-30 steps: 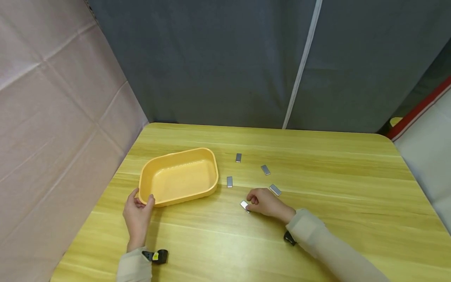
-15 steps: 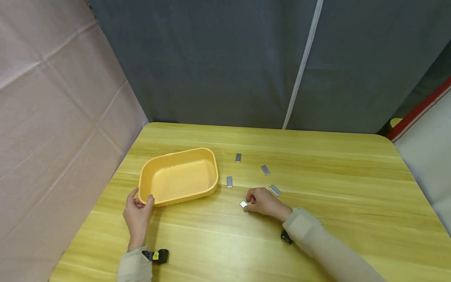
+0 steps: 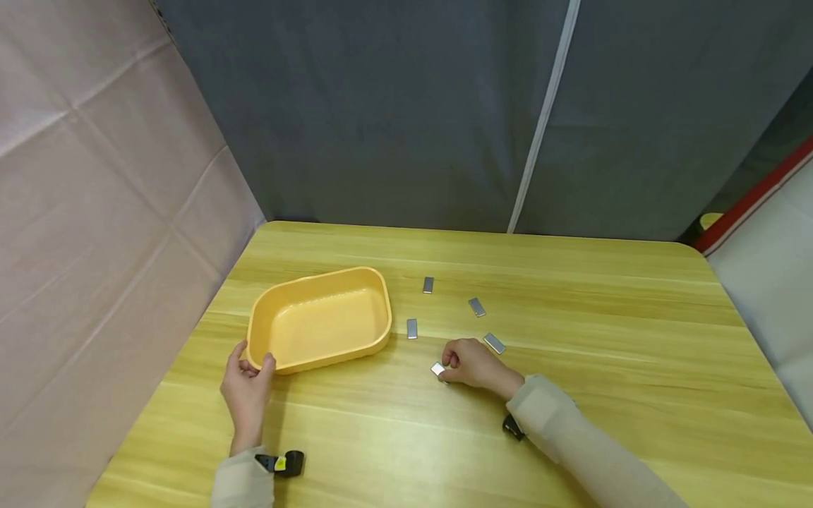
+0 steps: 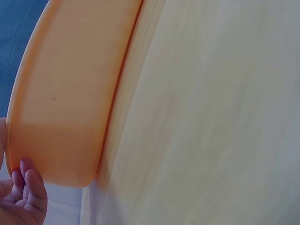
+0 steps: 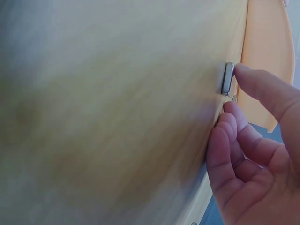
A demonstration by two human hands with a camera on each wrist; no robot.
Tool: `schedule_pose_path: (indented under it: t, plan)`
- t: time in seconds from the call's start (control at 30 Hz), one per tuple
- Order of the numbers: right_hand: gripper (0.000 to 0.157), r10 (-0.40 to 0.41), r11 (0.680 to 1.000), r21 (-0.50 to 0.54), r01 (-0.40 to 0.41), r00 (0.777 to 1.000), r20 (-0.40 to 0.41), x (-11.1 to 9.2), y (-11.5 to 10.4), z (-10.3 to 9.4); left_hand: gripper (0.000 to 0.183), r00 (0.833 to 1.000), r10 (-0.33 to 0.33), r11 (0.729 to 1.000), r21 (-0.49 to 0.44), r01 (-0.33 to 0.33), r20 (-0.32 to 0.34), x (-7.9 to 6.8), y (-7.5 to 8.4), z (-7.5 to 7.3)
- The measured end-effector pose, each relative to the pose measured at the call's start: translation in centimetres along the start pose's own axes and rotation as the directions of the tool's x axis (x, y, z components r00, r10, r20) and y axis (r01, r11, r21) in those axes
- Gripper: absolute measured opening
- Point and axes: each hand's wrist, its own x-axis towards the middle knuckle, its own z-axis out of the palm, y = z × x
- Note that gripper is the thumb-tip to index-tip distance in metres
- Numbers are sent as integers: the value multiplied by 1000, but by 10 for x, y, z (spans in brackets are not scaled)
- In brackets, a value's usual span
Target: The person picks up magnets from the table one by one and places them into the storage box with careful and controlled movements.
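Observation:
My left hand (image 3: 246,398) grips the near-left corner of a yellow plastic tray (image 3: 376,347), thumb at the rim and fingers against the outer side. The tray stands on the table with nothing inside. To its right, my right hand (image 3: 476,365) touches a small silver rectangular block (image 3: 437,368). In the right wrist view, the thumb tip presses against that block (image 5: 227,78) on the tabletop, while the other fingers (image 5: 220,152) curl loosely beside it. The thumb partly covers the block in the head view.
Several similar blocks lie on the table (image 3: 356,437): one beside the tray (image 3: 412,329), one farther back (image 3: 428,285), another to the right (image 3: 477,307), and one just behind the right hand (image 3: 494,343). A dark curtain (image 3: 381,120) hangs behind the table.
My right hand has shifted slightly left, its thumb moving farther over the silver block. My left hand keeps its grip on the tray, which stays in place.

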Motion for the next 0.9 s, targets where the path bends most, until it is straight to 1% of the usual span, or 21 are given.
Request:
schedule_pose_path:
  t: [0.3,0.47,0.9]
  plan:
    - [20,20,1000,-3,-20,1000,10,-1,-3,-1,48,1000,-21,999,-36,21,7,-2,3,-1]
    - [19,35,999,1,-35,999,20,-1,-2,-1,49,999,-37,998,-42,38,13,-3,2,2]
    - [18,24,1000,2,-24,998,62,3,-3,-3,50,999,-54,998,-41,53,-5,-3,2,2]
